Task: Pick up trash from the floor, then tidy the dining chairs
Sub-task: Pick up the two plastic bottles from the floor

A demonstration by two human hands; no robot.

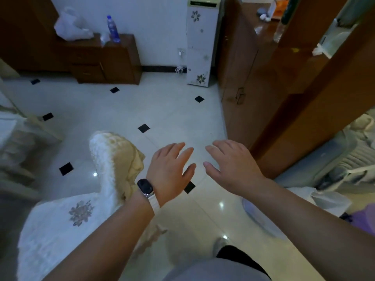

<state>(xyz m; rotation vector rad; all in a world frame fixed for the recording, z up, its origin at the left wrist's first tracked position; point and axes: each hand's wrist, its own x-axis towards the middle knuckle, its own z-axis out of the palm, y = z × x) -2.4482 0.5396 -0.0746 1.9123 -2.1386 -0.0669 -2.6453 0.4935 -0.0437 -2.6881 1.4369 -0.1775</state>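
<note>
Above the floor (pixel 113 110), both hands' fingers (pixel 178 151) spread empty, right of the covered chair (pixel 109 159).

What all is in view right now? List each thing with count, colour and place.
covered chair: one, white cover with a grey flower, lower left
floor: white tiles with small black squares, centre
low cabinet: one, dark brown, far wall, left
water bottle: one, blue, on the low cabinet
plastic bag: one, white, on the low cabinet
water dispenser: one, white with flowers, far wall
wooden door: one, brown, right of centre
smart band: one, black face, white strap, left wrist
left hand: open, empty, above the floor
right hand: open, empty, beside the left
</note>
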